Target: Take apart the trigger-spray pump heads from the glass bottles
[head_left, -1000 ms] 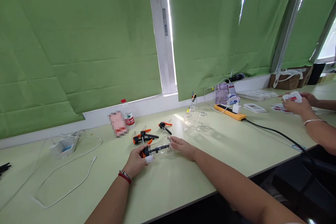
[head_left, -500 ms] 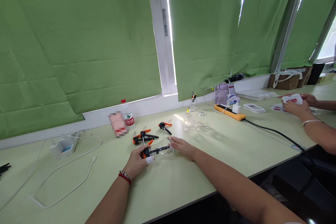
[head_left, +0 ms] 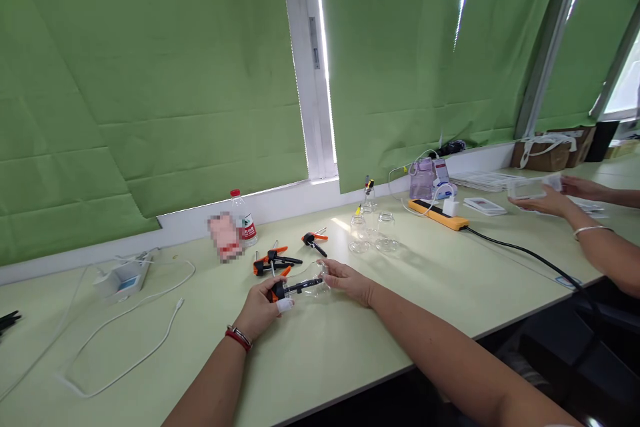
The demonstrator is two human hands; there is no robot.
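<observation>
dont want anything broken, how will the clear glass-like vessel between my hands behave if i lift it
The clear glass-like vessel is probably stiff and fragile, since its walls look thin. Its smooth, rounded body may roll if set loose on its side. The black-and-orange tool at its neck likely makes that end heavier.

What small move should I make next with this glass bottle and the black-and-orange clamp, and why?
Probably steady the glass bottle with your right hand and gently line up the clamp with your left hand: its head sits at the bottle's mouth and its black bar reaches inside, so a tilt might knock the glass.
</observation>
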